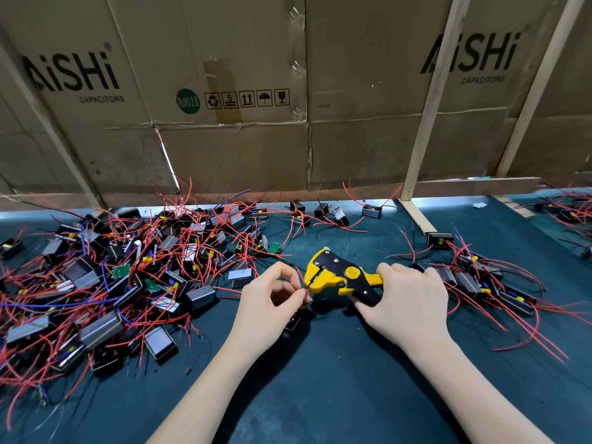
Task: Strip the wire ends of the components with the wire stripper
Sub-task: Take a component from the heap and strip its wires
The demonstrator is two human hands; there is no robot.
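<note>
My right hand grips the handles of a yellow and black wire stripper, its jaws pointing left. My left hand pinches a thin red wire between thumb and forefinger, right at the stripper's jaws. The wire's end sits in or against the jaws; I cannot tell which. A small black component lies partly hidden under my left hand.
A big heap of black components with red and purple wires covers the left of the dark green table. A smaller heap lies right of my right hand. Cardboard panels and wooden slats wall off the back.
</note>
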